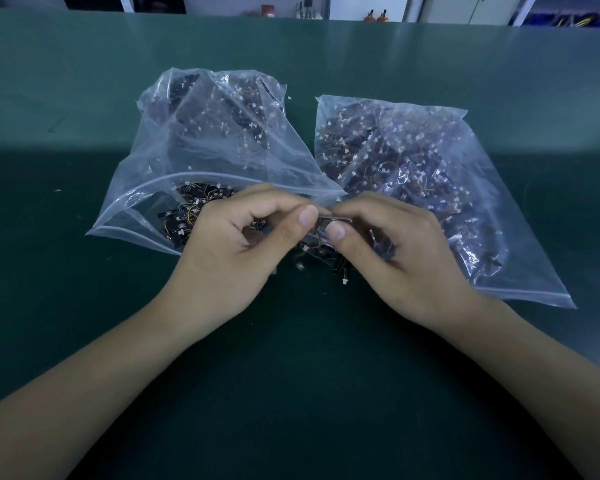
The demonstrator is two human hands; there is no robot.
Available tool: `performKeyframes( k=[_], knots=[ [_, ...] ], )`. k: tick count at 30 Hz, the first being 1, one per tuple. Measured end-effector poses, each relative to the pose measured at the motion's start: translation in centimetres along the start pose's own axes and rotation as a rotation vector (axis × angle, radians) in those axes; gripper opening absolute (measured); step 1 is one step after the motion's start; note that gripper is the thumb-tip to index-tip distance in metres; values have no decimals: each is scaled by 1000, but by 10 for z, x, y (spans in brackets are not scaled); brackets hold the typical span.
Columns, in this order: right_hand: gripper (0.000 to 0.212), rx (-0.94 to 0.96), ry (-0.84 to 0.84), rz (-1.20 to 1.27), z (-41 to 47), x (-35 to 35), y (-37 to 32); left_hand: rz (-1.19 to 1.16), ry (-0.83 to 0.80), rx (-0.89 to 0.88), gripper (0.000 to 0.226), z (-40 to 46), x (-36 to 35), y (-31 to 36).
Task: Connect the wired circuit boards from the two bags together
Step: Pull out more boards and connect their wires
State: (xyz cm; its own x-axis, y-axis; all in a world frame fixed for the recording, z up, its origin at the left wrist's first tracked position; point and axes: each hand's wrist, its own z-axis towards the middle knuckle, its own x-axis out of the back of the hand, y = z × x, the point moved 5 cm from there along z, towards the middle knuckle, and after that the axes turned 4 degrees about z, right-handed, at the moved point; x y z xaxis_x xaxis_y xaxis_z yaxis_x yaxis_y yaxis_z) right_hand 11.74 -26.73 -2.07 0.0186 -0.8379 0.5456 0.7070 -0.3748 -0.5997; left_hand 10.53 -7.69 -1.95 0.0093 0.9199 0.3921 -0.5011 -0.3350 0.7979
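Both hands meet: left hand and right hand fingers pinch a small dark wired circuit board between two clear plastic bags.

Single view only: head-worn wide-angle camera, no second view to share scene. Looks forward and steeply down onto green surface. Close range: forearms enter from bottom corners, left hand and right hand meet just below frame centre. Two clear bags lie mid-frame, just beyond hands. Far edge of surface runs near top of frame; strip of shelves visible above it. Wide-angle bending at frame edges.
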Motion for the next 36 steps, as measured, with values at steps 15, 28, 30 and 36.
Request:
performKeyframes(
  k=[15,28,30,36],
  knots=[
    [5,-15,100,18,1,5,1,-63,85,34,14,1,7,-9],
    [6,-26,75,55,2,5,-2,-51,79,-21,14,1,8,-3],
    [5,-34,79,64,2,4,-2,-49,80,-25,15,1,7,-3],
    [6,-36,60,70,3,4,-3,-29,82,-34,16,1,7,-2]
  ],
)
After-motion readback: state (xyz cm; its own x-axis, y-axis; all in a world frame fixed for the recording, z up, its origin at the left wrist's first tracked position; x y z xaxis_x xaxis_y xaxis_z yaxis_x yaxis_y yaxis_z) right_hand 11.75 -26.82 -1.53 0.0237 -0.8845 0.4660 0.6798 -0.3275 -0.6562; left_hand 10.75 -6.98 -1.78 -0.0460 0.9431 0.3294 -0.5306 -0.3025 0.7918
